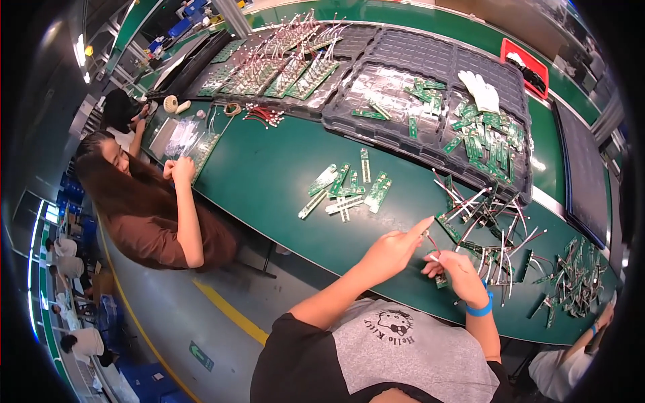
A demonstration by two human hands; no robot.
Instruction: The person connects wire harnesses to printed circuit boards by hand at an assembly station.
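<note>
Right now your left hand (396, 247) is stretched out over the green table (269, 174). Its first finger points forward and the other fingers curl in loosely. It holds nothing that you can see. The fingertip sits close to a thin white wire (463, 201) in the heap in front of you.

Your right hand (460, 272) has a blue wristband (480, 309) on it. It pinches a small green circuit board (441, 279) with a short white wire end (434, 256) sticking out. The board is partly hidden by your fingers, so you cannot tell how the wire meets it.

Beside your hands lies a pile of wired boards (497, 248), all tangled up with white and red wires. A small bunch of bare green boards (346, 188) rests further left on the table, well apart from your hands. Behind them a dark plastic tray (416, 60) holds more green boards, and a white glove (478, 91) lies on it.

It looks like you are in the middle of joining a wire to the little board. This seems one of many, since lots of boards wait on both sides. Next, your left hand likely needs to pick just one wire out of the heap. Go gently, because the wires cross each other and could drag others along.

Another person (154, 208) works at the table's left end.
</note>
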